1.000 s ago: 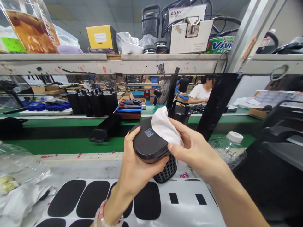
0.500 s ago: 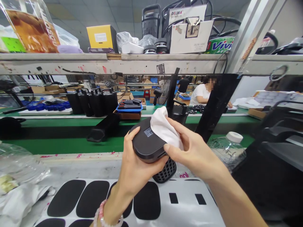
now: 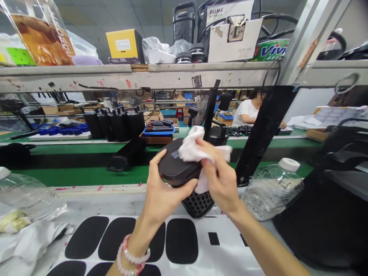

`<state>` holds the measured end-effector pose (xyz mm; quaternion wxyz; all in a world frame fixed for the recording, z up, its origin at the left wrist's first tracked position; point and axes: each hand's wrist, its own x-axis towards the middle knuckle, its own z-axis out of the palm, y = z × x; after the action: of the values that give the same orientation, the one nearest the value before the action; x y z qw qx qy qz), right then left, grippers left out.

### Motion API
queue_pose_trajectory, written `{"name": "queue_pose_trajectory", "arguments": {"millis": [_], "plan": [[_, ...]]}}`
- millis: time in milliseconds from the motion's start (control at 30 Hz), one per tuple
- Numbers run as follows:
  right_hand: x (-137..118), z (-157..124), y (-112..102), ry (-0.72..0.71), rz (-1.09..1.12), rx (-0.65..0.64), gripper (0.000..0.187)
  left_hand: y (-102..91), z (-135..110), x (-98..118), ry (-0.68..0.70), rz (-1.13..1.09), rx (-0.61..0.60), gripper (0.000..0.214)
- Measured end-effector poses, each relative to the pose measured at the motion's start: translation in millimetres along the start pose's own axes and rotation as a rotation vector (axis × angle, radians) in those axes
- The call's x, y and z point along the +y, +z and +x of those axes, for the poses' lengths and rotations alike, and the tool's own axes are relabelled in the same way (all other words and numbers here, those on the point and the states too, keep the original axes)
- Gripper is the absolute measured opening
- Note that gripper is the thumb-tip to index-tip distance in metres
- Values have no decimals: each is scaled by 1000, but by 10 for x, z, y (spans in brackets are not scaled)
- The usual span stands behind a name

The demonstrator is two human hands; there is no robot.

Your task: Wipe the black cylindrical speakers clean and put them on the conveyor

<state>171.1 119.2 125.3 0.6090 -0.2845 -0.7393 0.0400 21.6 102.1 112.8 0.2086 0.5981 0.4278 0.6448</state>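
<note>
My left hand [image 3: 165,191] is wrapped round the near end of a black device [image 3: 172,166] with a rounded flat face and a perforated grille [image 3: 198,203] lower down. A small printed label [image 3: 174,153] shows on that face, partly covered by a white cloth [image 3: 191,147]. Pinched in my right hand [image 3: 220,172], the cloth lies bunched against the face, with loose ends hanging to the right and below. Below my hands is a sheet [image 3: 227,249] bearing black rounded pads [image 3: 181,241].
Clear plastic bottles stand at the right [image 3: 273,188] and left [image 3: 31,195]. A white rag [image 3: 25,245] lies at the left. Behind runs a green conveyor belt [image 3: 86,174] carrying a black device [image 3: 126,155]. Overhead is a shelf [image 3: 163,76] with boxes. A co-worker [image 3: 248,111] sits beyond.
My right hand has bunched the cloth and shifted its grip from the edge to over the face. The device has tilted slightly, and the label is more covered.
</note>
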Motion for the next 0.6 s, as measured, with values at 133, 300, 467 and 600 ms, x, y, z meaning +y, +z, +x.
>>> {"name": "queue_pose_trajectory", "arguments": {"millis": [133, 300, 467, 600], "plan": [[451, -316, 64, 717, 400, -100, 63, -86, 76, -44, -134, -100, -64, 88], [760, -886, 50, 877, 460, -87, 56, -337, 219, -63, -97, 90, 15, 72], [824, -1196, 101, 1015, 552, 1, 48, -546, 339, -127, -127, 160, 47, 55], [835, -1219, 256, 1009, 534, 105, 42, -581, 435, -225, -159, 124, 123, 56]]}}
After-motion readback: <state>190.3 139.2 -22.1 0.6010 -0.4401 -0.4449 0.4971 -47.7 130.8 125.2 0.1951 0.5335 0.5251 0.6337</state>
